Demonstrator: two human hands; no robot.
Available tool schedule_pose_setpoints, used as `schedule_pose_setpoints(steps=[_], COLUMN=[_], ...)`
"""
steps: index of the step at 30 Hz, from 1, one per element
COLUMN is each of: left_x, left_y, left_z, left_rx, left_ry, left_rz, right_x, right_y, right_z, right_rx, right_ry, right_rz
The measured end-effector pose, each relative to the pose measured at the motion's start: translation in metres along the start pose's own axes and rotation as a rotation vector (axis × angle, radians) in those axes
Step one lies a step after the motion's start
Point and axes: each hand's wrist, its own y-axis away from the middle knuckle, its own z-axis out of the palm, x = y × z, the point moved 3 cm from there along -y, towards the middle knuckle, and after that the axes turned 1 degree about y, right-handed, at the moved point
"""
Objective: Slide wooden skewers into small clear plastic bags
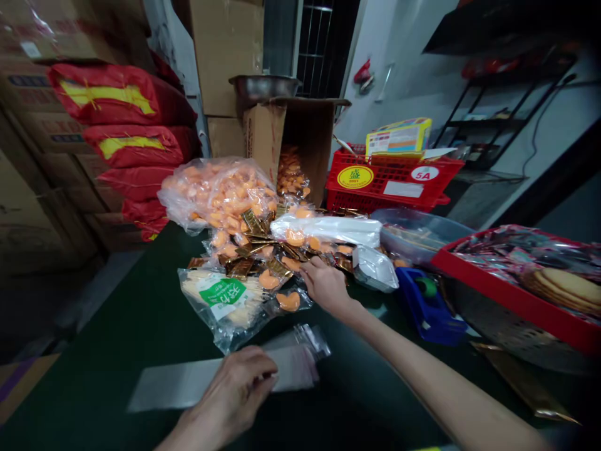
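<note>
The left hand (239,383) is bare, with a broad back, rounded knuckles and an uncovered wrist; fine surface detail is blurred. The right hand (327,287) is likewise bare and joins a slim, smooth-sided right forearm (406,363), uncovered along its visible length and widening away from the wrist.

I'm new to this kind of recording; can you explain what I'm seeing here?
There is no machine: this single picture comes from a camera worn on a person's head, looking forward and down at their bare hands. On the dark green table lie wrapped orange pieces, gold packets, a bag of thin sticks and a blue tape dispenser. The left hand is over clear plastic sleeves; the right hand is at the pile's edge. Whether either grips anything is unclear.
</note>
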Motion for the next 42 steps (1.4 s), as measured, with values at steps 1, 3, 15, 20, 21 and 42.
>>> schedule_pose_setpoints(steps=[1, 3, 15, 20, 21, 42], left_x=[0.003, 0.006, -0.023, -0.027, -0.028, -0.015], left_y=[0.003, 0.01, 0.062, 0.06, 0.061, -0.016], left_z=[0.0, -0.003, -0.032, -0.046, -0.049, -0.081], left_rx=[-0.008, -0.003, 0.178, 0.243, 0.255, 0.379], left_ry=[-0.002, 0.005, -0.047, -0.029, -0.029, -0.096], left_rz=[-0.014, -0.05, -0.216, -0.206, -0.2, -0.024], right_x=[0.0, -0.011, -0.077, -0.095, -0.095, 0.003], right_y=[-0.014, -0.033, -0.039, -0.049, -0.05, -0.036], right_z=[0.0, 0.003, 0.045, 0.051, 0.051, -0.017], right_rx=[-0.004, -0.041, -0.314, -0.369, -0.373, -0.316], right_ry=[-0.003, -0.027, 0.104, 0.127, 0.126, -0.345], right_rz=[-0.017, -0.114, -0.165, -0.14, -0.134, -0.219])
